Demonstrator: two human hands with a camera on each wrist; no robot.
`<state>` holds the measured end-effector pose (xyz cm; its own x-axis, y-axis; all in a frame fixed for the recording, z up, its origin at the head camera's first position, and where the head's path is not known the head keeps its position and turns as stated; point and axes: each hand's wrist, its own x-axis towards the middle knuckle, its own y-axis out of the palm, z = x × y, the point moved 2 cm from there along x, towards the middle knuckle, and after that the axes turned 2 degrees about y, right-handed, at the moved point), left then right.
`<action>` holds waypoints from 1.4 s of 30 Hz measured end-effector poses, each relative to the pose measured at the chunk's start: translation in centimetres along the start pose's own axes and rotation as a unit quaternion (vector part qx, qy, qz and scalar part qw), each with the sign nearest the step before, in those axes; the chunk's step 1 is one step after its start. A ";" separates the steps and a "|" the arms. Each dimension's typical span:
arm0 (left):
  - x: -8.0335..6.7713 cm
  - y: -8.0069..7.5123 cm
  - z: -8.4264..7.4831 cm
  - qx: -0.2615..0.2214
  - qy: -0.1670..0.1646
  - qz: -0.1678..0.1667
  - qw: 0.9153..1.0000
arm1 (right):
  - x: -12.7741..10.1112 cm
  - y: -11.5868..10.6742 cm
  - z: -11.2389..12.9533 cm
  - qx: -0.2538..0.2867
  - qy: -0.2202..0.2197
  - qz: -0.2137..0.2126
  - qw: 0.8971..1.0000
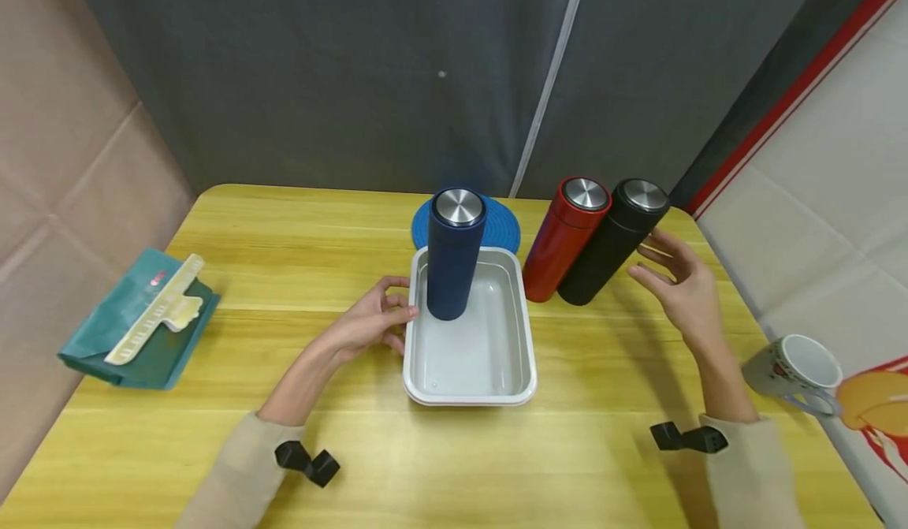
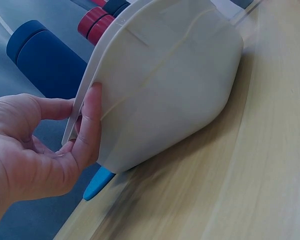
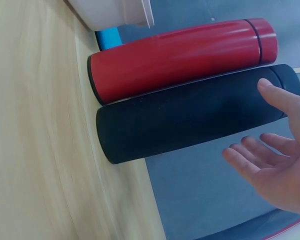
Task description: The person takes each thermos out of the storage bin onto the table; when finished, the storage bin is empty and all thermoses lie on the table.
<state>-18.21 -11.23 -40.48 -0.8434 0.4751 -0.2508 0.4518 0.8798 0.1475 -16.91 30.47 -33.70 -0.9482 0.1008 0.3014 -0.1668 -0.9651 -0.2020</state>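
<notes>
Left hand (image 1: 369,324): fingers curled on the left rim of one white tray (image 1: 521,340), mid-tabletop (image 1: 284,253). Right hand (image 1: 681,284): open, fingers spread, holding nothing, just right of the black flask (image 1: 610,245). Flasks, three, upright: blue flask (image 1: 454,257) inside the tray; red flask (image 1: 563,241) touching the black. One blue mat (image 1: 504,225); one mug (image 1: 790,371); one teal pouch (image 1: 113,332), lettering unreadable.

Right hand (image 3: 277,165) at lower right, fingers spread, thumb tip touching or just off the black flask (image 3: 190,115). Red flask (image 3: 180,55) directly above it, touching. White tray (image 3: 115,12) corner at top.
</notes>
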 end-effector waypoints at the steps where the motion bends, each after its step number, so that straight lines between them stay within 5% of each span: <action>1: 0.0 0.0 0.0 0.000 0.001 0.000 1.000 | -0.2 -0.1 0.1 0.004 0.001 0.001 1.000; 18: -0.1 0.2 0.1 -0.002 -0.005 -0.011 1.000 | -3.4 2.5 0.0 0.097 -0.019 0.083 0.992; 27: -0.1 0.4 0.1 0.010 -0.003 -0.025 1.000 | -4.2 6.3 1.1 0.046 -0.021 0.133 0.990; 42: -1.9 1.7 0.6 0.004 0.011 -0.073 0.997 | -0.2 14.7 4.0 0.015 -0.026 0.202 0.979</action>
<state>-15.67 -10.58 -40.30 -0.9067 0.3419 -0.2471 0.3258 0.9396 0.1043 -18.08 15.29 -33.05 -0.9196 -0.3031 0.2500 0.2284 -0.9301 -0.2875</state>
